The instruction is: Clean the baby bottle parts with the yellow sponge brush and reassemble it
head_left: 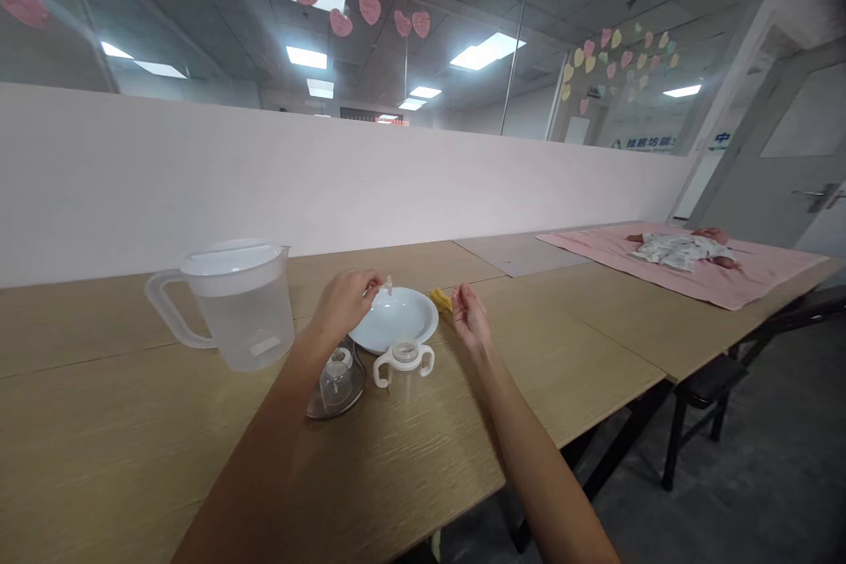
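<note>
My left hand (353, 295) is closed on a small translucent piece (388, 285) above the left rim of a white bowl (395, 322). To the right of the bowl is my right hand (470, 315), palm turned up and fingers curled; whether it holds anything cannot be made out. A yellow item (440, 300) lies between the bowl and that hand. In front of the bowl stands a clear bottle (404, 370) with two white handles and an open top. A tray (357, 383), partly hidden by my left forearm, bears a clear cap (336, 382) and a white ring (339, 356).
A lidded clear pitcher (244, 317) stands at the left, its handle outward. On the far right, a baby-like figure in patterned clothes (680, 251) lies on a pink cloth (733, 286). A white wall (330, 185) runs behind the table. A dark stool (710, 381) stands at the right.
</note>
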### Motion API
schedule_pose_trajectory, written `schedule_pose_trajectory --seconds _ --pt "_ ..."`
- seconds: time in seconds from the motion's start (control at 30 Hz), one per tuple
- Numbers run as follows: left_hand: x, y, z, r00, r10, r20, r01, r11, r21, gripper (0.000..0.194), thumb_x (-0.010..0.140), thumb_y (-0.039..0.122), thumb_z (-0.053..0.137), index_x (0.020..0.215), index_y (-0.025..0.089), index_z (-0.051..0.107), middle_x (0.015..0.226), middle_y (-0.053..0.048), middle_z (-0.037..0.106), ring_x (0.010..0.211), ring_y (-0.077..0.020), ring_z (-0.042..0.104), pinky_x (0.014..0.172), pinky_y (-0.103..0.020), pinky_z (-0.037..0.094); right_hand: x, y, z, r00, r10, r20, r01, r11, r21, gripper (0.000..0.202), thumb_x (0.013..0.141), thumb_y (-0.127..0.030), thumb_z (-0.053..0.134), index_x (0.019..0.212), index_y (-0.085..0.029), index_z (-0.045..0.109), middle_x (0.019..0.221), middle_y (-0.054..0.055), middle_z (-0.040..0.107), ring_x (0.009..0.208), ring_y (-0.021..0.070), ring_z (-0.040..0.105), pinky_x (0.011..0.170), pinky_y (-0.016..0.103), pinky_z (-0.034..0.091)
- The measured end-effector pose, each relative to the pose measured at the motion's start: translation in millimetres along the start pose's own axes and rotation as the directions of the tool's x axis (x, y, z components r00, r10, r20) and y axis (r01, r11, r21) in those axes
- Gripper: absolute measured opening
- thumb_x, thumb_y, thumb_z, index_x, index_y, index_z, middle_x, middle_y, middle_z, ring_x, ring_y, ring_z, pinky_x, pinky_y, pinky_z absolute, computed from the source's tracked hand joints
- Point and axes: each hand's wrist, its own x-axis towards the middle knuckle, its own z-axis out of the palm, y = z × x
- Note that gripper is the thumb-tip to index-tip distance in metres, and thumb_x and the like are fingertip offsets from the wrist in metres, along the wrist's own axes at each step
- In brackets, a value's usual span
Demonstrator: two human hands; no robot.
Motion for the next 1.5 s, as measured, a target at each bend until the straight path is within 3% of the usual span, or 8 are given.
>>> schedule_pose_trajectory --seconds 0.27,0.53,0.9,1.17,1.5 --pt "-1 5 -1.2 0.999 0.032 -0.042 -0.033 0.999 -0.011 0.020 0.084 0.023 0.046 0.092 0.020 0.064 0.094 -0.004 0.069 0.086 -0.0185 0.061 0.072 -0.027 0.045 -4 -1 5 0.999 0.032 0.029 -0.036 0.993 0.116 0.021 0.060 -0.014 0.079 0.072 -0.019 0.063 0.073 -0.005 0.067 0.071 0.0050 0.064 0.072 0.012 0.055" --pt "-1 13 1.6 0.998 0.055 -0.023 -0.055 0.998 -0.004 0.021 0.085 0.022 0.046 0.095 0.019 0.064 0.095 -0.005 0.069 0.088 -0.0194 0.061 0.073 -0.028 0.045 -13 5 17 0.994 0.049 0.093 -0.049 0.999 0.007 0.024 0.057 -0.013 0.079 0.073 -0.016 0.063 0.072 0.000 0.068 0.068 0.0079 0.065 0.067 0.015 0.056" --pt "-1 15 2.4 0.996 0.085 -0.034 -0.085 0.996 0.021 0.021 0.085 0.023 0.046 0.093 0.021 0.065 0.093 -0.003 0.069 0.086 -0.0189 0.060 0.072 -0.028 0.044 -14 7 18 0.994 0.036 0.100 -0.032 0.999 -0.039 0.024 0.054 -0.016 0.081 0.070 -0.015 0.064 0.069 0.000 0.068 0.065 0.0085 0.064 0.064 0.015 0.056" --pt "-1 16 7.0 0.997 0.078 -0.029 -0.077 0.996 0.044 0.022 0.085 0.022 0.045 0.091 0.021 0.066 0.095 -0.003 0.069 0.089 -0.0193 0.061 0.075 -0.028 0.045 -15 5 20 0.986 0.105 0.128 -0.098 0.993 -0.066 0.021 0.056 -0.012 0.079 0.070 -0.015 0.065 0.067 0.001 0.068 0.058 0.0075 0.062 0.059 0.014 0.055" --pt "3 22 18.9 0.986 0.126 -0.111 -0.123 0.992 0.025 0.035 0.087 0.018 0.041 0.117 0.026 0.057 0.107 -0.001 0.068 0.094 -0.0186 0.063 0.077 -0.027 0.046 -18 6 24 0.978 0.164 0.130 -0.150 0.982 -0.112 0.021 0.053 -0.011 0.081 0.069 -0.014 0.067 0.064 0.000 0.068 0.053 0.0072 0.062 0.055 0.013 0.055"
